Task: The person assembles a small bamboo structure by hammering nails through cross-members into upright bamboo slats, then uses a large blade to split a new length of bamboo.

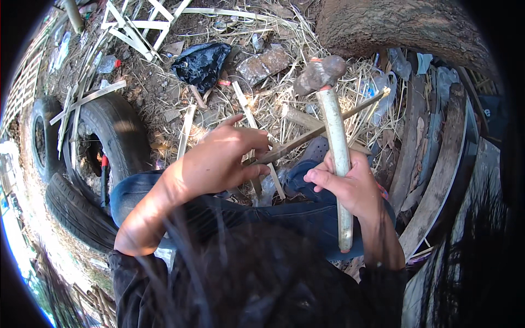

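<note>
My right hand (353,183) is wrapped round the pale handle of a hammer (334,128), which stands nearly upright in view. Its heavy, rust-brown head points away from me. A thin brown wooden strip (298,143) is pinched between the thumb and fingers of my left hand (227,156). The strip slants up to the right and passes behind the hammer handle. Its near end is hidden by my left hand. Beneath the strip, on the ground, lies a short thick piece of wood (301,117), partly covered by the hammer.
Old tyres (117,128) stand at the left, beside a red-and-black handled tool (104,175). A brick (263,64) and a black plastic bag (201,64) lie ahead among straw and pale strips. A tree trunk (404,24) is at far right, with planks (437,175) below it.
</note>
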The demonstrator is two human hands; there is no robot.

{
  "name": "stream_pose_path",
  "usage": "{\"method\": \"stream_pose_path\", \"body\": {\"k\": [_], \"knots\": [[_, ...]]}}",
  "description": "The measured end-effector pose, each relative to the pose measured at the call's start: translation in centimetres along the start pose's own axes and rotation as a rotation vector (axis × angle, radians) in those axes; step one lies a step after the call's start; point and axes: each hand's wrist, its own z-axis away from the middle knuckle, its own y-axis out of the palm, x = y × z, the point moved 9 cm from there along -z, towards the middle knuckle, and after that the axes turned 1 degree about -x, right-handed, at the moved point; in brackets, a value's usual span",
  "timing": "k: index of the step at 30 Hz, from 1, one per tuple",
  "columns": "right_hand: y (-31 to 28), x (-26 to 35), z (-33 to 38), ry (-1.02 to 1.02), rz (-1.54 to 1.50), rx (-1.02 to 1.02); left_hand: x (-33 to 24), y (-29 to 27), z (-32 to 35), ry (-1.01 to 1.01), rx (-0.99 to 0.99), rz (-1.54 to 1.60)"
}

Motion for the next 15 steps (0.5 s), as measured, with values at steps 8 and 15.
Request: {"method": "stream_pose_path", "body": {"k": [8, 15], "knots": [[-2.4, 2.2, -1.5, -0.183, -0.064, -0.128, 2.6, -3.0, -0.6, -0.121, -0.049, -0.112], [-4.9, 1.4, -3.0, -0.141, 0.261, -0.298, 4.8, -2.9, -2.8, -0.061, -0.261, -0.213]]}}
